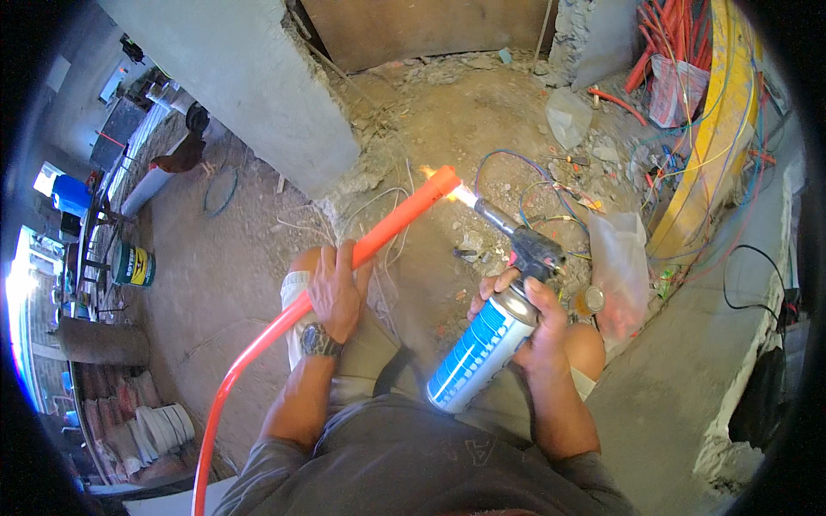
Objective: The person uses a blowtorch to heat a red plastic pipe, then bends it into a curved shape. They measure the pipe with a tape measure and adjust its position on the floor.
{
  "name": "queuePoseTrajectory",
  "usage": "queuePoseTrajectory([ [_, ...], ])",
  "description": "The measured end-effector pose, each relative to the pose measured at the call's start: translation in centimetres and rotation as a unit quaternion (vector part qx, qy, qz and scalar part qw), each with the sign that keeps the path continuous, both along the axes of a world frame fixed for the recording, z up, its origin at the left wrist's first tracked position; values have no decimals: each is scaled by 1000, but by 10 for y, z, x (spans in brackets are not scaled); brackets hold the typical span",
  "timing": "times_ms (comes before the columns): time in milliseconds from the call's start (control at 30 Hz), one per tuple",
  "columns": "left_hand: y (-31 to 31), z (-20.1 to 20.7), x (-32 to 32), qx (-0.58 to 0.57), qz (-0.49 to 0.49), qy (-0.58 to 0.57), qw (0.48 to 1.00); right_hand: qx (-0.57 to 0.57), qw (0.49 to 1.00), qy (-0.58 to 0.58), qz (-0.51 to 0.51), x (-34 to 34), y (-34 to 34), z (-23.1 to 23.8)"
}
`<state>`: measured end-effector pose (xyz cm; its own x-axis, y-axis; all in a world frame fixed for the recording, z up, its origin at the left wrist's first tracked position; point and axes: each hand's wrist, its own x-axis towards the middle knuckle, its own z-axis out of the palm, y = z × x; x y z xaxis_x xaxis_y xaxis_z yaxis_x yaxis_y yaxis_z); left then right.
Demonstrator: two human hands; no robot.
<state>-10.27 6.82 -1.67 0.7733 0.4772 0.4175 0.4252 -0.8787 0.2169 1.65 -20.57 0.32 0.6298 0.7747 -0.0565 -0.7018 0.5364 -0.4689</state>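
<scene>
My left hand (337, 291) is wrapped round a long orange plastic pipe (397, 218), which curves down past my left forearm to the lower edge. My right hand (535, 320) grips a gas torch by its blue and white canister (478, 351), just under the black torch head (535, 249). The torch's metal nozzle (496, 217) points up and left at the pipe's far end (445, 180). A bright flame (465, 196) leaves the nozzle and licks round that end, with some orange fire on its far side.
Rubble and loose wires (525, 185) cover the ground ahead. A clear plastic bag (618, 267) and a small round can (594, 298) lie by my right knee. At the far right are a yellow curved beam (718, 138) and a bundle of orange pipes (675, 43). A broken concrete wall (258, 86) rises ahead left.
</scene>
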Motion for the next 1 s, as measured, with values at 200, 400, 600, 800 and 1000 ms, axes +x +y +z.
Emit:
queuePoseTrajectory([
  [200,9,2,1,-11,23,15,1000,-54,998,-6,13,7,0,-8],
  [400,5,16,5,-69,12,62,996,2,999,-41,2,4,-5,-4],
  [600,30,33,0,-100,12,56,993,105,990,-90,27,2,-4,-8],
  [800,30,61,-2,-173,49,129,975,32,998,-58,16,0,3,-1],
  [1000,43,61,-9,-227,44,140,963,87,993,-50,67,4,-3,8],
])
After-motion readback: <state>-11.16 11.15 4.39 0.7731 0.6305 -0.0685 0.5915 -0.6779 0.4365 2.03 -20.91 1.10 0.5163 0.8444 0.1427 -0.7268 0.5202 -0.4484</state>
